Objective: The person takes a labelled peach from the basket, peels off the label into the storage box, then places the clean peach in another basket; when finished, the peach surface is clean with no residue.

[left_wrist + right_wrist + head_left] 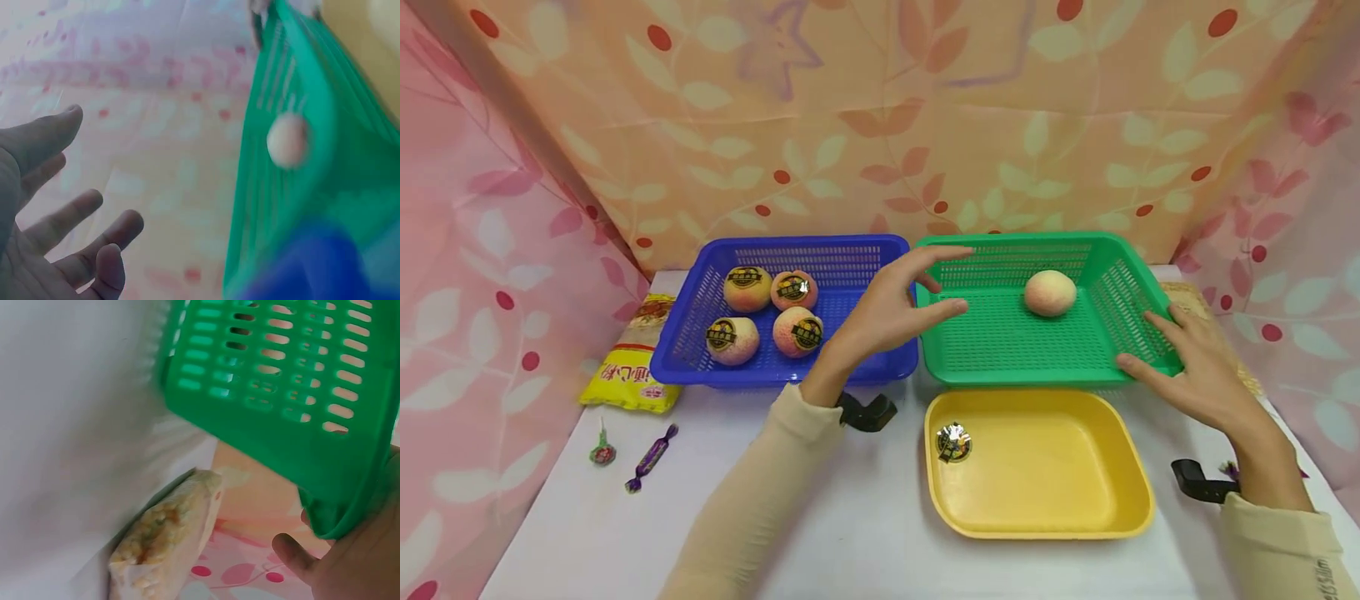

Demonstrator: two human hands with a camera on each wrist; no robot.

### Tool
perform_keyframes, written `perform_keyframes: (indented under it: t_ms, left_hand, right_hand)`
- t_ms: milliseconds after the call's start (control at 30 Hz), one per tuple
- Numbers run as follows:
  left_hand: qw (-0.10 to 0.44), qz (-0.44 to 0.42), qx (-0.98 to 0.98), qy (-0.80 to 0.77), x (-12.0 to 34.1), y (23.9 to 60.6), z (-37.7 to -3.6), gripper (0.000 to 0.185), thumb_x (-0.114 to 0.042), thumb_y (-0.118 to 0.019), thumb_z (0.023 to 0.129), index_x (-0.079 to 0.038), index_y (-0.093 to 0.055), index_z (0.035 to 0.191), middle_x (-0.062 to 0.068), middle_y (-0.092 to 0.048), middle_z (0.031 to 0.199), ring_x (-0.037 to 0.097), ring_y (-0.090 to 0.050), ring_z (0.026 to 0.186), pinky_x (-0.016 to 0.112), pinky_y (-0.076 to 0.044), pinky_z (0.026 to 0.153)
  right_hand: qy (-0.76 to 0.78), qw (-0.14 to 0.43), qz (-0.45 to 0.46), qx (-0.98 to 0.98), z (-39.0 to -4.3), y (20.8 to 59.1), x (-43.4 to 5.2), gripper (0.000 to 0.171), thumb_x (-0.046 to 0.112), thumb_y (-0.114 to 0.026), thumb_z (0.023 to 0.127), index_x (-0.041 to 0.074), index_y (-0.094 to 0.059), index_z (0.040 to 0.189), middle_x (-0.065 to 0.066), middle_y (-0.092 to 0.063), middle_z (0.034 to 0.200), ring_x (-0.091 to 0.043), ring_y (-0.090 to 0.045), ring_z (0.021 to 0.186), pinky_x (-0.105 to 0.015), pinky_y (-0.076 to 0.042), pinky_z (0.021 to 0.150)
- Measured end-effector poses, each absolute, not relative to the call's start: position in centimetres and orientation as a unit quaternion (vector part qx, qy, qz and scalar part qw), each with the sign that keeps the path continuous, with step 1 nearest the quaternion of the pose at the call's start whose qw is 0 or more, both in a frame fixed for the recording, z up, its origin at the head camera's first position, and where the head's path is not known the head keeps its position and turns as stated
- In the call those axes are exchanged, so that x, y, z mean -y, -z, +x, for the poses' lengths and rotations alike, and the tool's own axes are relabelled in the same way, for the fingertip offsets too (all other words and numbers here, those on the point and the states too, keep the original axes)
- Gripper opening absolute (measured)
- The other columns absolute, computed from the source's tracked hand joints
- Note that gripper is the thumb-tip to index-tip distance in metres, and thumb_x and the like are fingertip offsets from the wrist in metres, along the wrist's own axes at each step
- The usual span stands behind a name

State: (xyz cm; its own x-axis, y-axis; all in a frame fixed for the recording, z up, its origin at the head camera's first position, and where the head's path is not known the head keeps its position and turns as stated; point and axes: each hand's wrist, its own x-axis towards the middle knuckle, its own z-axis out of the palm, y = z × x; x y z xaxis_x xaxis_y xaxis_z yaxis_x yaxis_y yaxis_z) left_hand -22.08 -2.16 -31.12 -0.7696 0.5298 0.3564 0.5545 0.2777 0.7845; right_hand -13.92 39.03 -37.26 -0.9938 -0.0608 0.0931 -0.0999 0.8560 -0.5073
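My left hand [936,287] hovers open, fingers spread, over the gap between the blue basket [775,377] and the green basket [1015,379]; it holds nothing. The left wrist view shows the same hand [69,240] empty, with the green basket [356,187] blurred beyond it. One bare peach [1049,292] lies in the green basket's far part. Several peaches with black-and-gold stickers [747,288] sit in the blue basket. My right hand [1172,358] rests with straight fingers on the green basket's near right corner, and it [350,565] lies against that corner [281,381].
A yellow tray [1060,500] in front of the green basket holds one peeled sticker [953,442]. A yellow packet [632,367] and two wrapped sweets [651,458] lie at the left. A snack bag [169,537] lies right of the green basket. Patterned cloth walls enclose the white table.
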Motion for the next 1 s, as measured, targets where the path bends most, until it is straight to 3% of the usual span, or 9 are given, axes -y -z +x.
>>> perform_keyframes:
  t_ms: [133,233,367,467,600,767,867,1000]
  left_hand:
    - [0.066,-0.296,0.826,0.475,7.1,32.5,-20.8,0.056,-0.029,-0.078,0.092,-0.028,-0.058,0.144,-0.007,-0.057,0.144,0.014,-0.058,0.113,0.037,-0.051,0.08]
    - [0.099,-0.265,0.837,0.469,10.9,33.6,-20.3,0.055,-0.026,-0.079,0.091,-0.027,-0.059,0.143,-0.005,-0.057,0.147,0.017,-0.052,0.13,0.044,-0.049,0.1]
    - [0.135,-0.234,0.852,0.449,15.7,35.1,-19.9,0.055,-0.02,-0.08,0.089,-0.021,-0.062,0.141,0.003,-0.057,0.149,0.024,-0.04,0.148,0.055,-0.026,0.123]
    - [0.157,-0.198,0.874,0.416,19.0,36.1,-19.8,0.058,-0.018,-0.082,0.087,-0.021,-0.062,0.141,0.006,-0.054,0.152,0.03,-0.037,0.149,0.061,-0.021,0.123]
    - [0.157,-0.138,0.905,0.37,22.5,36.9,-19.9,0.063,-0.031,-0.082,0.086,-0.027,-0.059,0.144,0.006,-0.049,0.157,0.036,-0.033,0.148,0.071,-0.018,0.115]
    - [0.119,-0.094,0.932,0.329,25.8,37.2,-19.8,0.073,-0.045,-0.078,0.086,-0.029,-0.05,0.151,0.008,-0.037,0.164,0.042,-0.023,0.153,0.078,-0.009,0.114]
    - [0.081,-0.076,0.943,0.313,27.1,37.0,-19.4,0.081,-0.051,-0.075,0.086,-0.034,-0.04,0.157,0.007,-0.027,0.169,0.045,-0.014,0.156,0.079,-0.002,0.116]
    - [0.028,-0.057,0.95,0.305,27.9,36.6,-19.0,0.092,-0.059,-0.072,0.085,-0.039,-0.025,0.162,0.003,-0.014,0.173,0.044,-0.002,0.158,0.08,0.005,0.115]
  right_hand:
    - [-0.251,0.072,0.067,0.963,-14.3,36.2,-38.9,0.081,0.035,-0.068,0.094,-0.001,-0.033,0.157,-0.033,-0.013,0.165,-0.056,-0.005,0.152,-0.077,0.001,0.118]
    - [-0.245,0.086,0.089,0.962,-14.7,35.1,-38.3,0.081,0.033,-0.071,0.092,0.003,-0.034,0.158,-0.031,-0.02,0.165,-0.054,-0.008,0.152,-0.076,0.002,0.119]
    - [-0.243,0.084,0.12,0.959,-15.3,33.4,-36.3,0.083,0.033,-0.074,0.091,0.015,-0.033,0.16,-0.026,-0.024,0.165,-0.051,-0.013,0.152,-0.073,0.001,0.121]
    - [-0.25,0.078,0.146,0.954,-16.0,32.3,-34.2,0.082,0.032,-0.076,0.09,0.02,-0.035,0.16,-0.023,-0.026,0.166,-0.051,-0.016,0.153,-0.073,0.0,0.121]
    - [-0.282,0.073,0.182,0.939,-16.9,31.3,-31.4,0.08,0.027,-0.079,0.088,0.023,-0.04,0.158,-0.021,-0.032,0.163,-0.049,-0.021,0.15,-0.076,-0.007,0.118]
    - [-0.307,0.04,0.205,0.929,-18.0,30.8,-27.8,0.08,0.028,-0.081,0.087,0.029,-0.041,0.157,-0.014,-0.037,0.163,-0.043,-0.027,0.146,-0.076,-0.021,0.109]
    - [-0.311,0.019,0.223,0.924,-18.9,30.7,-25.4,0.078,0.03,-0.08,0.088,0.03,-0.041,0.156,-0.01,-0.039,0.162,-0.038,-0.031,0.145,-0.071,-0.032,0.108]
    - [-0.313,0.006,0.257,0.914,-20.3,31.1,-22.3,0.074,0.034,-0.079,0.09,0.03,-0.043,0.155,-0.007,-0.042,0.16,-0.033,-0.034,0.146,-0.066,-0.037,0.11]
